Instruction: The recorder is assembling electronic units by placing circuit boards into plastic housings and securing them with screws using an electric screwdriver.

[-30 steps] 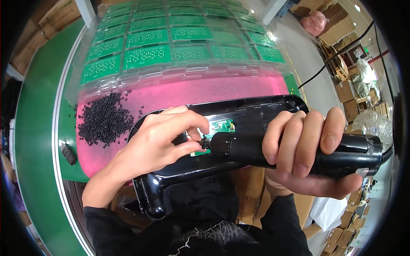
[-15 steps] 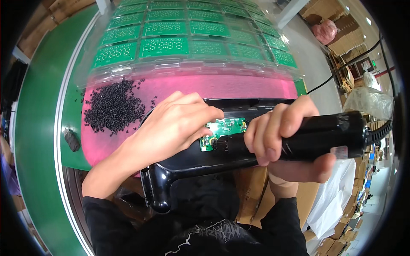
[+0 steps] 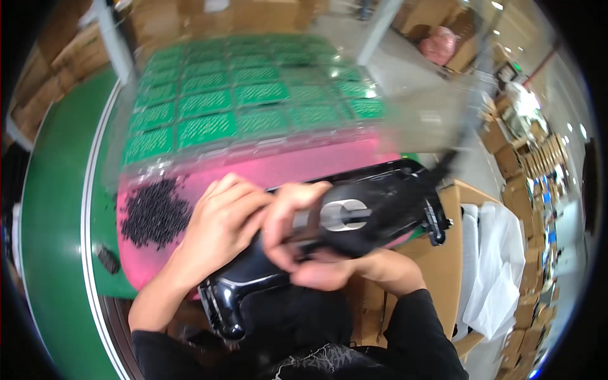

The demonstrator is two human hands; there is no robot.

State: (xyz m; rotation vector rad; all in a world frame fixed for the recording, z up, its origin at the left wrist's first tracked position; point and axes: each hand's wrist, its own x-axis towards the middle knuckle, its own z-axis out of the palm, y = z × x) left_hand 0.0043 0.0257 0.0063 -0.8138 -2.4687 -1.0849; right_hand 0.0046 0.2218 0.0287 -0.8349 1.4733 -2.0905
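Observation:
My right hand [image 3: 297, 237] is wrapped round a black electric screwdriver [image 3: 380, 212], whose rear end points up toward me; motion blurs it. Beneath it, tilted, lies a glossy black plastic housing [image 3: 259, 272] with a rounded arm at its near left corner. My left hand [image 3: 228, 215] reaches over the housing's left part with bent fingers, close against my right hand. Its fingertips are hidden, so what they pinch does not show. The screwdriver's tip is covered, as is the green circuit board that the earlier picture shows inside the housing.
A heap of small black screws [image 3: 155, 212] lies on the pink mat [image 3: 272, 161]. Behind stand clear plastic trays [image 3: 253, 136] of green circuit boards. A dark lump [image 3: 107, 259] rests on the green table at left. At right is an open cardboard box [image 3: 437, 278] with white wrapping [image 3: 491, 278].
The screwdriver has swung from lying sideways to a steeper tilt, its rear end toward me. My right hand has come left beside my left hand. The view has shifted, and the board is now covered.

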